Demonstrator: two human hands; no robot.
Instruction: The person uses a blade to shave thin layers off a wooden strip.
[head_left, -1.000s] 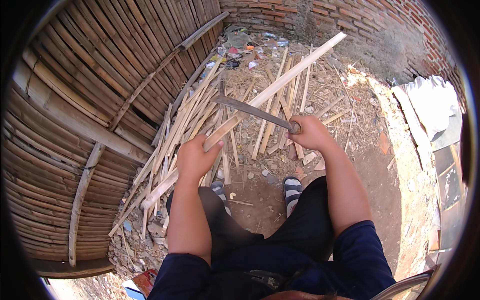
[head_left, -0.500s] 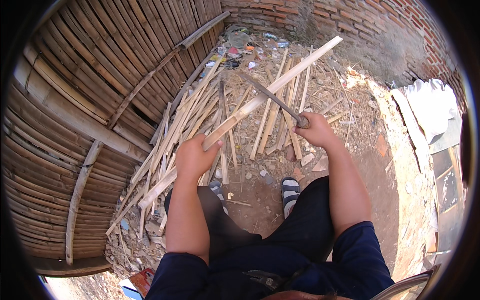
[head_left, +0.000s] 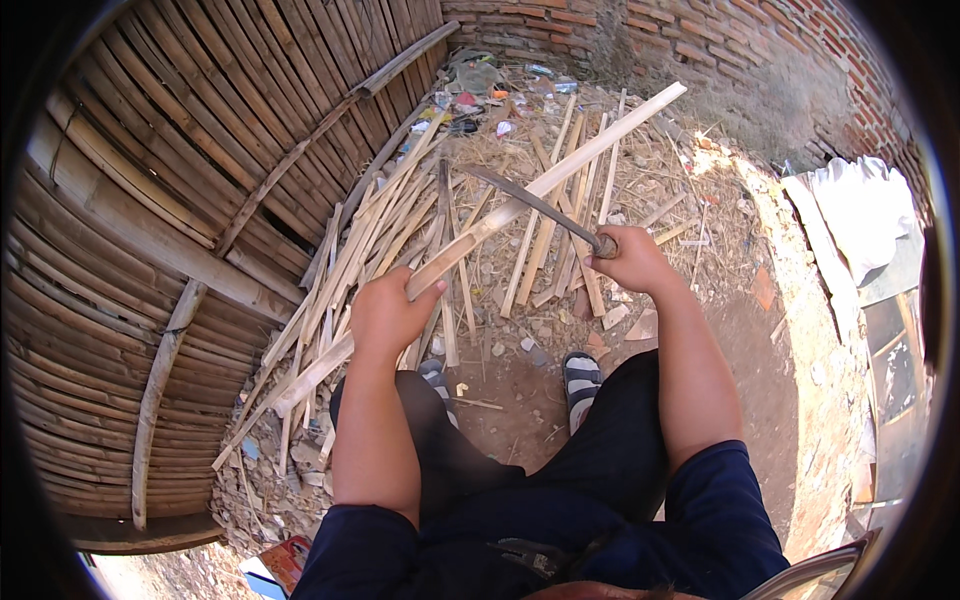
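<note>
Left grip (head_left: 390,315) clenches a long, pale bamboo strip (head_left: 610,142) angled toward two o'clock; right grip (head_left: 632,262) grasps a curved dark-metal knife (head_left: 570,222), perhaps touching it. Thin pale wooden slats (head_left: 372,243) crowd ten o'clock, against a slatted brown bamboo wall (head_left: 90,350).

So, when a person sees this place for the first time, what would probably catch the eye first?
Probably the long pale bamboo strip in the left hand, slanting across the middle, with the dark curved knife in the right hand crossing it in view. Next, perhaps, the heap of loose strips left of centre, beside the slatted wall, and the bright white bundle near the right edge.
</note>
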